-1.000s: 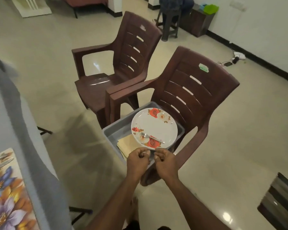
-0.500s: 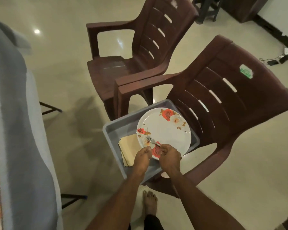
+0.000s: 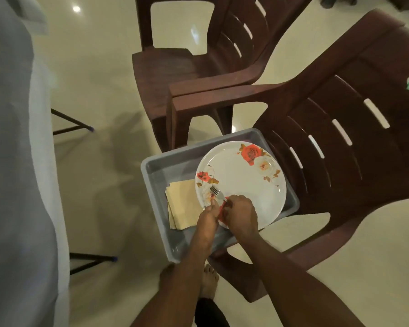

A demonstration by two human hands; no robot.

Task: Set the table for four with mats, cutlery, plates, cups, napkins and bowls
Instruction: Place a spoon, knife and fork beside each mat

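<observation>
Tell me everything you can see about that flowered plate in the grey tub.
The plate is round, white and glossy, with red and cream roses printed near its rim. It lies roughly flat, face up, in a grey plastic tub on the seat of a brown plastic chair, its near edge overhanging the tub's rim. A metal fork rests on its near side. Both hands meet at that edge: the left hand beside the fork, the right hand over its handle. Folded beige napkins lie beside it.
</observation>
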